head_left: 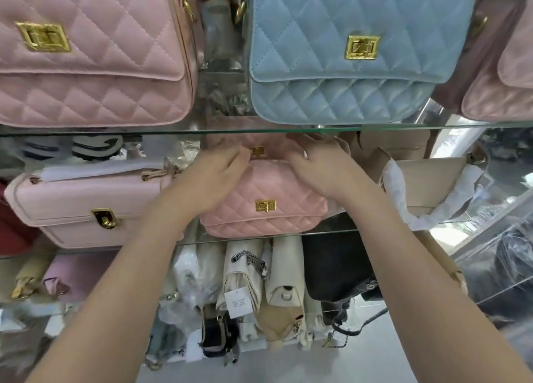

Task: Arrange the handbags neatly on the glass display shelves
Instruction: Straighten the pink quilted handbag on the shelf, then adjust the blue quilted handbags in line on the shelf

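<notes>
Both forearms reach up and away to the middle glass shelf [340,231]. Left hand [213,177] and right hand [320,166] curl bent fingers over the top corners of the small pink quilted bag [268,209], gripping it. It stands upright at the shelf's near edge, long axis left to right, gold clasp facing near. A second pink quilted bag [259,141] sits close behind, a pale pink bag [80,206] left, a foam-wrapped beige bag [427,180] right.

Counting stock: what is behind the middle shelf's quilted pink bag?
A second pink bag with a gold clasp. The left hand, right hand and front bag hide most of it.
</notes>
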